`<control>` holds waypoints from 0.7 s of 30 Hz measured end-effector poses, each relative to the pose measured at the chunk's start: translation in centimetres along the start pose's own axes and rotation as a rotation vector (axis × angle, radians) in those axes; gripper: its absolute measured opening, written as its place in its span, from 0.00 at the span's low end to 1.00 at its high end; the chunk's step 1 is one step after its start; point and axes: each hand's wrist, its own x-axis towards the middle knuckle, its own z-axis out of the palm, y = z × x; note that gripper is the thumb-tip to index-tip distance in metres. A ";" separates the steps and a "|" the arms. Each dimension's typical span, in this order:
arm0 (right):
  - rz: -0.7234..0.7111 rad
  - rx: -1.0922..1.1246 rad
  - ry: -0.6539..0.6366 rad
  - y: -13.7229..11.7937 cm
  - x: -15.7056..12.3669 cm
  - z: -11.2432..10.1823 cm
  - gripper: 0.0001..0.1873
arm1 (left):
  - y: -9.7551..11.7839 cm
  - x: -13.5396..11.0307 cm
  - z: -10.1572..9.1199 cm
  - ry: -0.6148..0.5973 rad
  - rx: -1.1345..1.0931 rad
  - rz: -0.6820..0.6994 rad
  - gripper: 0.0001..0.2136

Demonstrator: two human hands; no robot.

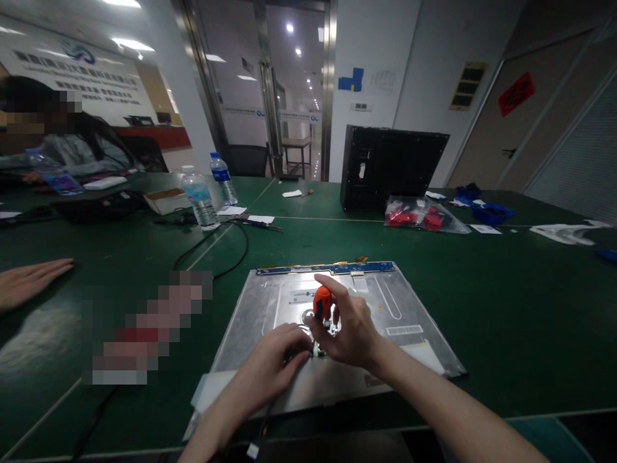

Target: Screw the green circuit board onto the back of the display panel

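A flat silver metal panel (260, 360), like the back of a display, lies before me on the table. Along its far edge runs a narrow blue circuit board (328, 269). My right hand (354, 325) is closed around the orange and black handle of a screwdriver (322, 303), which stands upright over the middle of the panel. Close by, my left hand (279, 357) rests on the panel, its fingers curled at small parts near the screwdriver's lower end. What those fingers pinch is hidden. A thin cable with a white connector (253, 450) hangs below my left hand.
Beyond the panel stand a black monitor-like box (393, 167) and a plastic bag of red parts (419, 215). Two water bottles (200, 199) and black cables (245, 241) are to the left. Another person's hand (33, 283) rests on the green table (520, 321) at far left.
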 end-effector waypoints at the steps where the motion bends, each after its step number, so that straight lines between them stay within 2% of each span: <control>1: 0.001 -0.001 0.003 0.0 0.0 0.0 0.29 | 0.0 0.0 0.0 0.001 0.004 0.001 0.07; 17: -0.001 0.020 0.029 0.0 -0.2 -0.1 0.36 | 0.2 -0.1 -0.2 -0.010 -0.012 -0.002 0.07; 21: -0.018 0.056 0.048 -0.1 -0.2 0.0 0.31 | 0.1 -0.1 -0.2 -0.017 -0.005 0.001 0.07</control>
